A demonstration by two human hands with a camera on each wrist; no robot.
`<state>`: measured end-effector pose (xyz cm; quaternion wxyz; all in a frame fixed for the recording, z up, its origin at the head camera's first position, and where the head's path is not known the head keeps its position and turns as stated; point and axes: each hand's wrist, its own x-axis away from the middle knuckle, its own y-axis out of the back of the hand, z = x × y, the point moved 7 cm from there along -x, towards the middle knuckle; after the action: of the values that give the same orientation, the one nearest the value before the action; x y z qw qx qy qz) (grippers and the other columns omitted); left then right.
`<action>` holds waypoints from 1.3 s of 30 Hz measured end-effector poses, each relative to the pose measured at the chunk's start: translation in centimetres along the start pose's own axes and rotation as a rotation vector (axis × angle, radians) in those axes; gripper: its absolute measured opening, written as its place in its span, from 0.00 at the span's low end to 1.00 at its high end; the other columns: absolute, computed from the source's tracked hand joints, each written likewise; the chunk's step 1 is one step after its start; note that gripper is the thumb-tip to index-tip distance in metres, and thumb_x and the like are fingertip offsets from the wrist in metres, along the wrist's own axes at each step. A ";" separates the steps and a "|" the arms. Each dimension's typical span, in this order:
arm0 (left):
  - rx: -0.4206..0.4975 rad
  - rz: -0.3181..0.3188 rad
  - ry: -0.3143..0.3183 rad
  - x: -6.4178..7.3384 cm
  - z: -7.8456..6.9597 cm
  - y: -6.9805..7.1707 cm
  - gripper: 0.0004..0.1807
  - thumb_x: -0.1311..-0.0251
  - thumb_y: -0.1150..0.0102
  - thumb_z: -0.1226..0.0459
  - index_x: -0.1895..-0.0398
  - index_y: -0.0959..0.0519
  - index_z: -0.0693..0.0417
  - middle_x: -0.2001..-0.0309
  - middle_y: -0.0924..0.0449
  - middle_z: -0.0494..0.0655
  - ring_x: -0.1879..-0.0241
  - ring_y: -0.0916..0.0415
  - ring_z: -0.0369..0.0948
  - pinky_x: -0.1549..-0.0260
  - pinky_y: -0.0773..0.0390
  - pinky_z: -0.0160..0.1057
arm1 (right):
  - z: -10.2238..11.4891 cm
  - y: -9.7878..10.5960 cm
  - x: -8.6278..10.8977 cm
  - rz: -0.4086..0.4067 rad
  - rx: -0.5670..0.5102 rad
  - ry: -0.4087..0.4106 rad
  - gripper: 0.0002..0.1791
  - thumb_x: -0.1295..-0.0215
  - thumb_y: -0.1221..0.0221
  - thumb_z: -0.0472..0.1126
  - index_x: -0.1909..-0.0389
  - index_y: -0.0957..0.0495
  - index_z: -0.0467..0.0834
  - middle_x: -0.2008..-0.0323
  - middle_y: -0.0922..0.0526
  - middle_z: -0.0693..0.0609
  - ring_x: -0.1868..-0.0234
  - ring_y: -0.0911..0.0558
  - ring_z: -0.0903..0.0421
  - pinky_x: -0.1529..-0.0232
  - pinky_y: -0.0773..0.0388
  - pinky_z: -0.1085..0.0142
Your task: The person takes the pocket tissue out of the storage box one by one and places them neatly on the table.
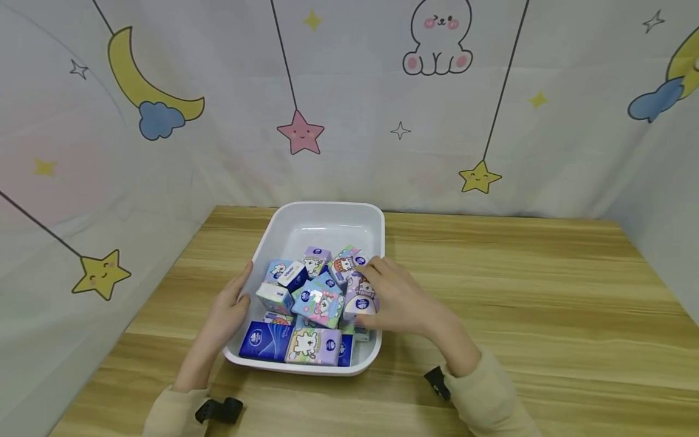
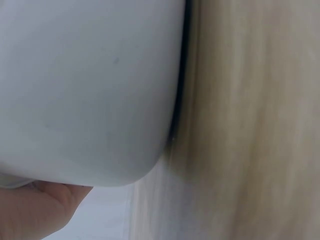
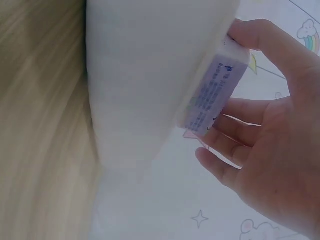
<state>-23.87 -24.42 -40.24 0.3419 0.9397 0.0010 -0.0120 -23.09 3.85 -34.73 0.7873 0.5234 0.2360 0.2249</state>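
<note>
A white plastic tub (image 1: 333, 229) holds several small tissue packs, among them a blue pack (image 1: 266, 341) and a light-blue cartoon pack (image 1: 318, 301). My right hand (image 1: 401, 296) reaches over the tub's right rim. It grips a purple tissue pack (image 3: 214, 95) between the thumb at one end and the fingers at the other; the pack sticks up above the rim in the right wrist view. At the left rim, my left hand (image 1: 226, 309) holds the tub's side. In the left wrist view the tub wall hides most of that hand (image 2: 37, 212).
The tub stands on a wood-grain table (image 1: 508, 291), left of its middle. A white curtain (image 1: 349, 170) printed with stars, moons and clouds hangs behind the table and along its sides. Black straps (image 1: 219, 411) sit at both wrists by the beige sleeves.
</note>
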 end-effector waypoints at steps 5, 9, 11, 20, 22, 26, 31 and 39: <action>-0.003 0.001 -0.001 0.1 0.0 0.0 0.34 0.37 0.63 0.75 0.25 0.50 0.58 0.26 0.52 0.66 0.27 0.53 0.64 0.29 0.50 0.61 | -0.5 1.2 0.4 -0.037 -0.048 -0.036 0.48 0.53 0.30 0.56 0.33 0.35 0.37 0.43 0.28 0.45 0.45 0.29 0.51 0.39 0.28 0.55; -0.002 0.000 -0.002 0.1 -0.1 0.0 0.34 0.36 0.63 0.75 0.25 0.50 0.59 0.26 0.52 0.65 0.27 0.53 0.63 0.28 0.50 0.61 | -1.3 2.3 0.6 -0.084 -0.071 -0.057 0.49 0.52 0.30 0.55 0.32 0.37 0.38 0.40 0.28 0.43 0.41 0.29 0.49 0.37 0.28 0.53; 0.000 -0.001 -0.003 0.1 -0.1 0.1 0.34 0.36 0.63 0.75 0.25 0.50 0.59 0.26 0.52 0.65 0.27 0.52 0.63 0.28 0.50 0.60 | -1.7 2.8 0.6 -0.109 -0.086 -0.061 0.49 0.53 0.30 0.54 0.31 0.38 0.38 0.40 0.29 0.42 0.41 0.29 0.48 0.36 0.28 0.52; 0.008 0.000 -0.015 0.2 -0.3 0.1 0.34 0.37 0.62 0.76 0.26 0.50 0.60 0.26 0.52 0.66 0.27 0.53 0.64 0.28 0.51 0.61 | -4.7 4.6 1.1 -0.193 -0.163 -0.093 0.47 0.51 0.31 0.49 0.30 0.39 0.40 0.40 0.32 0.43 0.41 0.33 0.49 0.39 0.27 0.53; 0.004 -0.002 -0.017 0.1 -0.3 0.1 0.34 0.37 0.62 0.76 0.26 0.50 0.60 0.26 0.52 0.67 0.27 0.53 0.64 0.28 0.50 0.61 | -5.4 4.8 1.1 -0.198 -0.176 -0.103 0.47 0.51 0.31 0.47 0.30 0.40 0.40 0.39 0.33 0.43 0.41 0.34 0.49 0.41 0.26 0.52; 0.003 -0.002 -0.018 0.2 -0.3 0.1 0.34 0.37 0.62 0.76 0.26 0.50 0.60 0.26 0.52 0.67 0.27 0.53 0.64 0.28 0.50 0.61 | -6.8 4.8 1.1 -0.206 -0.201 -0.116 0.45 0.50 0.31 0.46 0.31 0.39 0.40 0.39 0.33 0.42 0.41 0.34 0.48 0.42 0.26 0.50; 0.006 0.003 -0.013 0.2 -0.2 0.0 0.34 0.37 0.63 0.75 0.25 0.50 0.59 0.26 0.53 0.67 0.28 0.53 0.64 0.28 0.50 0.61 | -8.4 4.4 0.9 -0.197 -0.232 -0.152 0.45 0.49 0.31 0.46 0.31 0.39 0.41 0.39 0.33 0.42 0.41 0.34 0.48 0.42 0.26 0.50; 0.014 -0.003 -0.014 0.2 -0.2 0.0 0.34 0.37 0.63 0.75 0.25 0.50 0.59 0.26 0.52 0.66 0.27 0.53 0.64 0.29 0.50 0.61 | -10.1 3.4 0.2 -0.184 -0.250 -0.169 0.45 0.50 0.32 0.45 0.30 0.39 0.40 0.39 0.34 0.41 0.41 0.36 0.46 0.42 0.27 0.47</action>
<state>-23.68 -24.34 -40.09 0.3351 0.9420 -0.0003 -0.0192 -29.40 12.43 -35.03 0.8805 0.4147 0.1861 0.1345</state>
